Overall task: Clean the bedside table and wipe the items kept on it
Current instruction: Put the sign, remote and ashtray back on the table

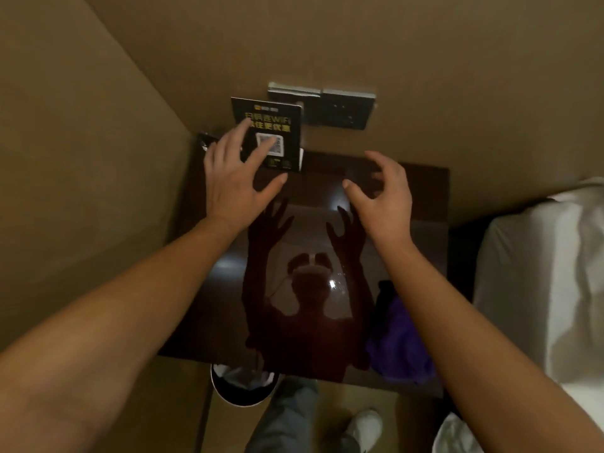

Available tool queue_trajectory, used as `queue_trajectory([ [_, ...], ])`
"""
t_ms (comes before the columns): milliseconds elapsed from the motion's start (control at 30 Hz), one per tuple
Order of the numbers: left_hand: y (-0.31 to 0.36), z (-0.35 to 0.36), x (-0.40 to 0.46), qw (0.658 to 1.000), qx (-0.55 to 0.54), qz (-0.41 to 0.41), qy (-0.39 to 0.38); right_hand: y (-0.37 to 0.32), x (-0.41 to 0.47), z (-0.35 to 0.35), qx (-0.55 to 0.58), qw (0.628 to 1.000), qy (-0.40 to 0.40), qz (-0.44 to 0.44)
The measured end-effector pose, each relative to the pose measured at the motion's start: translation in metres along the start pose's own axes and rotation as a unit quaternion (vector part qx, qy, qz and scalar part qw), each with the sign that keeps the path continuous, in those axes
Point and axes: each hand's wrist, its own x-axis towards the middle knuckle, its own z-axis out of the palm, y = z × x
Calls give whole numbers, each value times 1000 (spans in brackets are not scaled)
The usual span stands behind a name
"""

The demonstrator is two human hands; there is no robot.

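Your left hand (233, 178) sits upper left of centre, fingers spread wide and straight, reaching in front of the black WiFi sign (271, 134). Fingertips overlap the sign's face in this view; whether they actually touch it, you cannot tell. Nothing is gripped.

Your right hand (382, 191) hangs just right of centre, above the far part of the bedside table (425, 197). Fingers loosely curved, thumb out toward the left, holding nothing.

The bedside table fills the middle of the frame: dark, glossy top, mirroring both raised arms and a head-worn device. The sign stands upright at the table's far edge, left of middle, against the tan wall; it carries yellow lettering and a white QR square. A small dark object (206, 140) lies at the table's far left corner, partly behind your left hand; too blurred to identify.

A purple cloth (400, 348) lies bunched on the table's near right part, lower right of centre, partly under your right forearm.

On the wall, upper centre, a switch-and-socket panel (330, 107) sits just right of the sign. White bedding (539, 273) runs along the right edge. A round bin (243, 387) with white contents sits on the floor at bottom centre, beside a trouser leg and a white shoe (367, 426).
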Motion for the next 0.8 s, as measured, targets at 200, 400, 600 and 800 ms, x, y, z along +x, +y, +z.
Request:
queue_trajectory([
  [200, 131, -2, -47, 998, -20, 61, -5, 41, -79, -86, -46, 997, 68, -3],
  [400, 248, 3, -105, 989, -64, 133, -31, 100, -168, -185, -59, 992, 110, 17],
  [600, 365, -2, -162, 974, -84, 204, -52, 141, -244, -275, -66, 986, 150, 31],
  [800, 463, -4, -213, 947, -122, 288, -75, 184, -327, -338, -42, 964, 248, 85],
])
